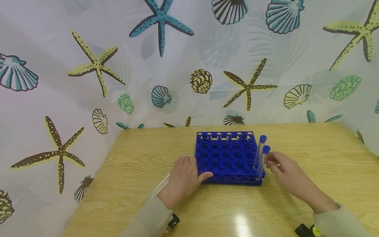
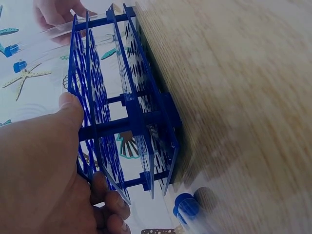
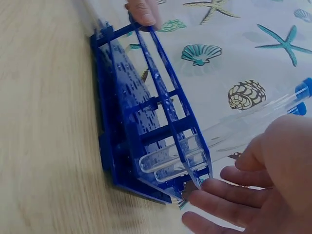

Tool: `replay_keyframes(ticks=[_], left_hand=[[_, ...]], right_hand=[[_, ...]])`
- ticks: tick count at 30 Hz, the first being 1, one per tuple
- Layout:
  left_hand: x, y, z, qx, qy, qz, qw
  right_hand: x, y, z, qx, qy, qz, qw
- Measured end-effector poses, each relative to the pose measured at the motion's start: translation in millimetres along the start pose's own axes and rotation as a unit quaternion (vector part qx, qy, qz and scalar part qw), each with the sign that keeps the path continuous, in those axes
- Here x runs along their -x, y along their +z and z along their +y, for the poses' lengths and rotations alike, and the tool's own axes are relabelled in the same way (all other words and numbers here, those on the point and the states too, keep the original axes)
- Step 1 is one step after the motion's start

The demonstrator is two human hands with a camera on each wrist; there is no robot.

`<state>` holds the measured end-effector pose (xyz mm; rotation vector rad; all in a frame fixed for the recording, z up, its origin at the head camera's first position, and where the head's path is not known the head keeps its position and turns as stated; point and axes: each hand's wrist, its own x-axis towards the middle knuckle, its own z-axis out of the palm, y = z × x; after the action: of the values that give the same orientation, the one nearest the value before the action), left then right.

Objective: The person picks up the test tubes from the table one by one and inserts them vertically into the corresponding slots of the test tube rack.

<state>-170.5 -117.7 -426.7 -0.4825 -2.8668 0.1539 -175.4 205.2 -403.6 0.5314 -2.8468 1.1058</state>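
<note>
A blue test tube rack stands on the table. Two clear test tubes with blue caps are upright at its near right corner, their rounded bottoms inside the rack in the right wrist view. My left hand grips the rack's left end, thumb over the top near edge and fingers curled at the far side. Beside the two tubes, my right hand has loosely bent fingers, with fingertips right at the rack's top corner and nothing held between them.
More clear tubes lie on the wooden table to the left, partly behind my left hand; their blue caps show in the left wrist view. A curtain printed with shells and starfish hangs behind the table.
</note>
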Motion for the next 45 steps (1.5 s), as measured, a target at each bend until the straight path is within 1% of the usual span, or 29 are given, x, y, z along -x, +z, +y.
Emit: replay_keyframes(ticks=[2,4,7,11,15,20,23,27,32,37,45], left_hand=[[-0.2,-0.4,0.1,0.004,-0.002,-0.007,1.0],[-0.4,-1.3,0.1,0.005,-0.001,-0.007,1.0],[-0.6,-1.8,0.0,0.003,-0.001,-0.011,0.9999],[-0.9,-2.4,-0.1,0.006,-0.003,-0.022,0.9997],[-1.3,-2.5,0.4,0.007,-0.005,-0.032,0.9995],[-1.3,-1.1,1.3,0.005,-0.005,-0.033,0.9994],[-1.3,-0.7,1.6,0.004,-0.004,-0.033,0.9994],[-1.6,0.0,1.6,0.003,-0.003,-0.034,0.9994],[-1.6,0.0,2.1,0.004,-0.002,-0.033,0.9994],[-1.5,-0.4,2.0,0.009,-0.001,-0.031,0.9995],[-3.3,-1.5,-0.4,0.034,-0.014,-0.053,0.9979]], right_hand=[[2.1,1,0,0.009,0.0,-0.02,0.9997],[3.6,2,0,0.016,0.0,-0.037,0.9992],[4.1,3,-1,0.033,-0.003,-0.053,0.998],[4.4,5,-6,0.075,-0.007,-0.056,0.9956],[3.8,9,-8,0.118,0.005,-0.059,0.9912],[0.7,17,-3,0.157,0.007,-0.058,0.9858],[-0.2,20,-1,0.175,-0.004,-0.052,0.9831],[0.0,23,2,0.189,-0.019,-0.045,0.9807],[1.1,26,3,0.198,-0.004,-0.058,0.9786],[1.4,30,5,0.201,-0.012,-0.042,0.9786],[-0.1,34,8,0.197,-0.034,-0.033,0.9792]])
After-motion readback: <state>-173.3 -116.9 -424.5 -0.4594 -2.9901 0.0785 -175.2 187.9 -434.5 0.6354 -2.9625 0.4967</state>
